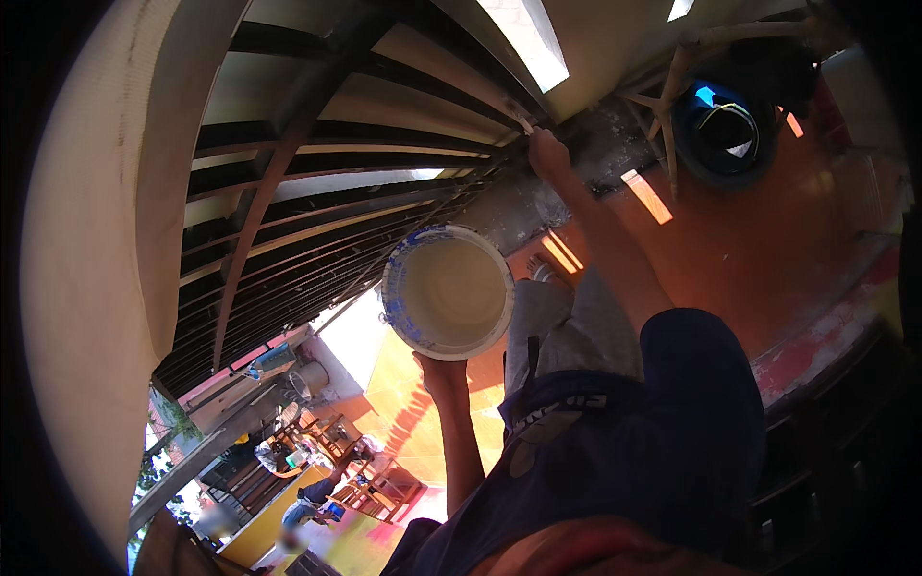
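Observation:
My left hand (441, 374) supports a paint bucket (395, 296) from its near side, with most of the fingers hidden beneath it. Pale cream paint (461, 293) lies inside, and blue stains mark the bucket's rim and wall. My right arm reaches far forward, and the right hand (549, 156) is closed round a small paintbrush (525, 126). The brush's end meets, or comes very close to, the far end of a dark slatted grille (355, 134); contact is too small to tell.
A pale wall (86, 240) curves along the left. Beyond my right hand stand a wooden frame (669, 115) and a dark round tub (725, 144) on the orange floor (711, 259). At lower left are wooden chairs (370, 494), a bucket (308, 380) and another person (312, 499).

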The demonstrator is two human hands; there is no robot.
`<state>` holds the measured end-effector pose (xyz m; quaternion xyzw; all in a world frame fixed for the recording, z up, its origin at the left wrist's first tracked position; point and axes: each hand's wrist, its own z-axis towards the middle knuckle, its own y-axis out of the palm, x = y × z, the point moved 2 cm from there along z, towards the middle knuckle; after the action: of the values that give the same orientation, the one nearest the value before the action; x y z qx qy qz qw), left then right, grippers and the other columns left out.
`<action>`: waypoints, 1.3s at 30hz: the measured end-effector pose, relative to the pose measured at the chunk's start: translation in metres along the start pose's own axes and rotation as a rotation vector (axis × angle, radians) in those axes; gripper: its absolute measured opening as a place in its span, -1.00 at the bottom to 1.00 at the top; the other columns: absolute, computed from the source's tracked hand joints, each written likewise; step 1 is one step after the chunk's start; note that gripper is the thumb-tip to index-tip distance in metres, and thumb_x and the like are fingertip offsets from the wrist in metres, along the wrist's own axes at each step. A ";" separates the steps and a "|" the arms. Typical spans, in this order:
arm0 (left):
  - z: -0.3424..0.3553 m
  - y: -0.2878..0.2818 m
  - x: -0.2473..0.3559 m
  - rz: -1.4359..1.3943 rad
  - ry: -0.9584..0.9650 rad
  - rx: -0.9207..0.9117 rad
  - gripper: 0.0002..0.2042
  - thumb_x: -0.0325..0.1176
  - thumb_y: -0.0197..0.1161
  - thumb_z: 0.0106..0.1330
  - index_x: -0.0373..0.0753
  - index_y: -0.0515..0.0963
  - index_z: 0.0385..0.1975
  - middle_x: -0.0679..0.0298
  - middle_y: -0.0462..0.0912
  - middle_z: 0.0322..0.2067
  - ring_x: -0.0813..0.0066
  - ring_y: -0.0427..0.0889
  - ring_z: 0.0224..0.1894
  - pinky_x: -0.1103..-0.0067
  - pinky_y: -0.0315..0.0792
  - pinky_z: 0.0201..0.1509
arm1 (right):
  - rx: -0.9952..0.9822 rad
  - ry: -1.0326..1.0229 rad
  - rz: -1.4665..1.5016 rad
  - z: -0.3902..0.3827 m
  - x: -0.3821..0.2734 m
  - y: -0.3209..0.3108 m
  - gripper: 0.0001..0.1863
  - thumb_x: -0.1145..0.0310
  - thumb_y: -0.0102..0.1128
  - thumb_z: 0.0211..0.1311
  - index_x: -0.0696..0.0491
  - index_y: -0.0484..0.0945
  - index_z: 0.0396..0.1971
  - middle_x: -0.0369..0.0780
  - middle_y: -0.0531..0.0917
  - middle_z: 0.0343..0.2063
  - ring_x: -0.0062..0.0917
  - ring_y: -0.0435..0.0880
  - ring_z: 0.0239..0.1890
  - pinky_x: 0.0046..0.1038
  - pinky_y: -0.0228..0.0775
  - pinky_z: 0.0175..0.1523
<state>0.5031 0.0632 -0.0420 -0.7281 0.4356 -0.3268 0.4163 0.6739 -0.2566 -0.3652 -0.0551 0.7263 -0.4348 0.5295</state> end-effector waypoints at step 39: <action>0.150 0.145 -0.093 -0.116 0.024 -0.333 -0.40 -0.24 -0.05 0.62 -0.23 -0.11 0.53 0.07 0.18 0.46 0.22 0.30 0.42 0.38 0.21 0.46 | 0.415 0.040 0.269 0.042 0.105 0.172 -0.77 0.25 0.18 0.41 0.12 0.66 -0.25 0.08 0.64 -0.51 0.04 0.66 -0.40 -0.13 0.50 -0.38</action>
<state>0.5386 0.1558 -0.2481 -0.8071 0.4458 -0.2823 0.2650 0.7280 -0.2315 -0.5620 0.1606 0.6326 -0.5013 0.5680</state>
